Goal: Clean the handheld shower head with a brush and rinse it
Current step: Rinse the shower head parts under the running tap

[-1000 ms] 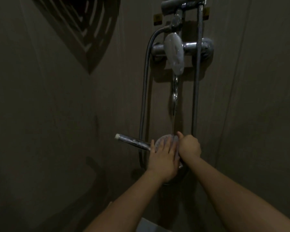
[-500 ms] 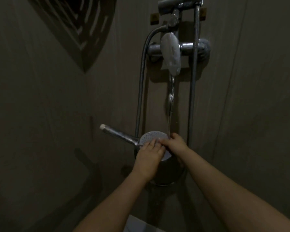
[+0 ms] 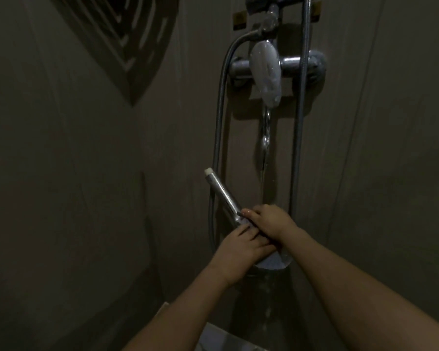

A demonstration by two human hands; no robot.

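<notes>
Both hands — left hand [image 3: 241, 247], right hand [image 3: 270, 221] — grip the shower head [image 3: 224, 196] under running water [image 3: 263, 158]; no writing legible.

Left hand [image 3: 241, 249], right hand [image 3: 269, 221], fingers curled.

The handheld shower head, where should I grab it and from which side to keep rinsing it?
Grip the chrome handle of the handheld shower head, probably from the left. It is a straight bare tube slanting up-left, free above both hands. The round head is mostly covered by the left hand and right hand, and the water stream falls on the right.
</notes>
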